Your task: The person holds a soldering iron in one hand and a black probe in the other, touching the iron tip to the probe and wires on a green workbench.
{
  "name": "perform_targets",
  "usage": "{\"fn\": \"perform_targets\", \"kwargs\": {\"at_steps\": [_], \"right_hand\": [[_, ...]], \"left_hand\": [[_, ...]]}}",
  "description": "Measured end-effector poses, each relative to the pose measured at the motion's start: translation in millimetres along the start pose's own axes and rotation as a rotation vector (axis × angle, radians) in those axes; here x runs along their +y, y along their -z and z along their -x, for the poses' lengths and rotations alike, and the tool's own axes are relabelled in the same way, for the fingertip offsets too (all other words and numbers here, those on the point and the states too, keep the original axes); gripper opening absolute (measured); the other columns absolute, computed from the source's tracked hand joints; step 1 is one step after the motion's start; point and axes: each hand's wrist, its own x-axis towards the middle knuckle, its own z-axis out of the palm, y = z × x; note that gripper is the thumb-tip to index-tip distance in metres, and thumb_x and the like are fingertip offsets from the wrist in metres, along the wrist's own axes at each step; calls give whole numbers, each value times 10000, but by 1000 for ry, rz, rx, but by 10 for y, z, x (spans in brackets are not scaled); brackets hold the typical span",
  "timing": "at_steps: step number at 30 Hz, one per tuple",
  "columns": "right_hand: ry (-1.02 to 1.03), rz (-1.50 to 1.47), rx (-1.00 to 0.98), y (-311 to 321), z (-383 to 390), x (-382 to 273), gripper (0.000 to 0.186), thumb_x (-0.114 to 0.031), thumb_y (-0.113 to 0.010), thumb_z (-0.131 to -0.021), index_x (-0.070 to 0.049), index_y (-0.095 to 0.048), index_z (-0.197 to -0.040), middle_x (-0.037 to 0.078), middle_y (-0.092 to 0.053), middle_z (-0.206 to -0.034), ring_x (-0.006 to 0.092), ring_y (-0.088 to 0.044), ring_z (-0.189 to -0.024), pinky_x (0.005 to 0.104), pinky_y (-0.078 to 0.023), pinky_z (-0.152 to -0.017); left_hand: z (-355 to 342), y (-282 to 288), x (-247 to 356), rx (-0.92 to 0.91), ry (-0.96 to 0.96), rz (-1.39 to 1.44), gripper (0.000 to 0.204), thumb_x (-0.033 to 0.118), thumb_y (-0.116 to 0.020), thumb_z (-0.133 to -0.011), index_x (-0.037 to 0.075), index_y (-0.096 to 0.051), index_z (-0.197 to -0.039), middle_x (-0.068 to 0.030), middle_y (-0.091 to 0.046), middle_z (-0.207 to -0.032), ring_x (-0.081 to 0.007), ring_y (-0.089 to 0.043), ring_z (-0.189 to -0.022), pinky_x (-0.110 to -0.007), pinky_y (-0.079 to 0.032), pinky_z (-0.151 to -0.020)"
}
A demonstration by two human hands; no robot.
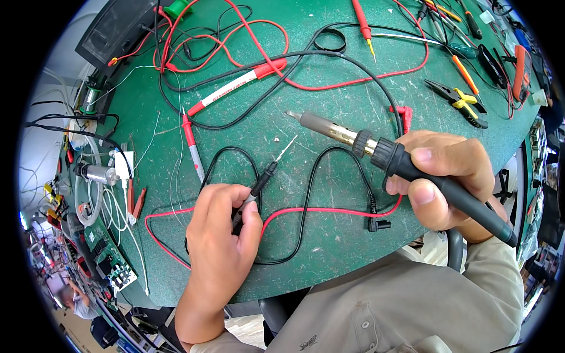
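My left hand (219, 232) pinches a black test probe (266, 176) whose thin metal tip points up and away to the right. In my right hand (456, 170) is a soldering iron (391, 156), gripped by its black handle. Its tip points to the upper left, above the green tabletop, apart from the probe. A red test probe (189, 134) lies beyond my left hand. The red and black leads loop across the table, with a black angled plug (378, 223) near the front edge and a red angled plug (404, 117) beside my right hand.
A red and white marker (232, 90) lies at the middle back. Yellow-handled pliers (462, 103) and an orange tool (465, 75) are at the right. Another red probe (362, 23) is at the back. At left stand tubing, cables and a circuit board (109, 256).
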Motion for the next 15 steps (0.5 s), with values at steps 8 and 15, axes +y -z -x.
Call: {"fn": "perform_targets", "kwargs": {"at_steps": [8,15], "right_hand": [[31,-2,-183,-2,-41,10,221,-10,-785,-784,91,-631,-906,159,-683,-772,280,-695,-614,372,-606,-600],[13,-18,-198,-145,-4,-4,182,-6,-769,-781,65,-646,-895,113,-643,-687,269,-663,-562,348,-573,-536]], "left_hand": [[-16,32,-18,-3,42,41,176,-73,-709,-816,-17,-629,-963,-103,-627,-902,-119,-481,-527,-278,-406,-488],[-25,5,-77,35,5,118,144,-89,-707,-808,-32,-636,-919,-72,-614,-869,-42,-376,-495,-228,-285,-465]]}}
